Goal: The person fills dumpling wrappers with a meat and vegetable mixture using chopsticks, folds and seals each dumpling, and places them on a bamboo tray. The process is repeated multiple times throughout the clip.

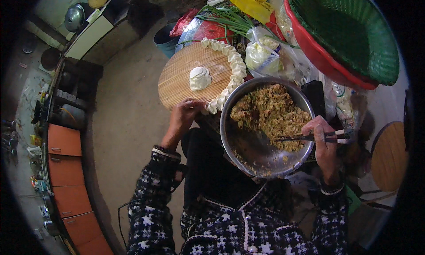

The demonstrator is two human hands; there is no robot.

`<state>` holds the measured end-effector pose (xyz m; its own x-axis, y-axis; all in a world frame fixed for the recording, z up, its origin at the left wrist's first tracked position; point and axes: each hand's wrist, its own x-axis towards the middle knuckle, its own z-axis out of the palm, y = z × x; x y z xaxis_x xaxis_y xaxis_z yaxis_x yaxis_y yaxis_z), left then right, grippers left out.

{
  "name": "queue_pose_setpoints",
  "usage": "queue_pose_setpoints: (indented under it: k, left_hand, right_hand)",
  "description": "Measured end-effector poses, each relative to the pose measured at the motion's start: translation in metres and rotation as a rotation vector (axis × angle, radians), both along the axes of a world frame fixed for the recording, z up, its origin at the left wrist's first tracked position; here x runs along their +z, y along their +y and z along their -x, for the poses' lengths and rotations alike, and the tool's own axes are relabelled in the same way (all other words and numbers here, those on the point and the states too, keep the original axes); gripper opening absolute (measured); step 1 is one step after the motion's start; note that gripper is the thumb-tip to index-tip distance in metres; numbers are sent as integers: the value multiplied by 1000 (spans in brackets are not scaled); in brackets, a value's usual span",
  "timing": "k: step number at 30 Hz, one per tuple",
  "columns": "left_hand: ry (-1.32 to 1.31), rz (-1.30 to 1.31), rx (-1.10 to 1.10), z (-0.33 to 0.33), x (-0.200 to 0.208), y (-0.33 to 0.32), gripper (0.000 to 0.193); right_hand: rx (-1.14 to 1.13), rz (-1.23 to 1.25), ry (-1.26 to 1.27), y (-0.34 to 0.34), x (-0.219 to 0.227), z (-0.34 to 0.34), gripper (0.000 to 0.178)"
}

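Observation:
A steel bowl (261, 159) in front of me holds a chunky brown-green minced filling (270, 109). My right hand (325, 142) is closed around a pair of dark chopsticks (292, 138), whose tips rest in the filling. At the near edge of a round wooden board (177, 73), my left hand (186, 113) has its fingers pinched together beside the end of a row of white dumplings (239, 71). What those fingers hold, if anything, is hidden. The row curves along the board's right rim. A small white stack, probably dough wrappers (200, 78), sits mid-board.
Green onions (230, 20) and a plastic bag of pale vegetables (263, 53) lie behind the bowl. Red and green baskets (345, 33) stand at the far right, with a dark phone (313, 95) nearby. Orange cabinets (71, 193) line the left; a round wooden stool (389, 157) is at right.

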<state>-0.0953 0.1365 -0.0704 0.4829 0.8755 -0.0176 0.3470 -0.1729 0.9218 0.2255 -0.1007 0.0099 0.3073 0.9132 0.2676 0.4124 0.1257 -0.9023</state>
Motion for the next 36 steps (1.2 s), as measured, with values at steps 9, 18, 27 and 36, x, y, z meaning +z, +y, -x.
queue_pose_setpoints:
  k: [9, 18, 27, 36]
  left_hand:
    - [115, 10, 76, -7, 10, -4, 12]
    - [211, -87, 65, 2, 12, 26, 19]
    - [119, -13, 316, -27, -7, 96, 25]
    - [16, 32, 282, -11, -22, 113, 24]
  right_hand:
    - [201, 81, -137, 0, 4, -1, 8]
    - [323, 46, -280, -1, 9, -7, 6]
    - [316, 80, -275, 1, 13, -6, 6]
    - [415, 76, -304, 1, 18, -12, 8]
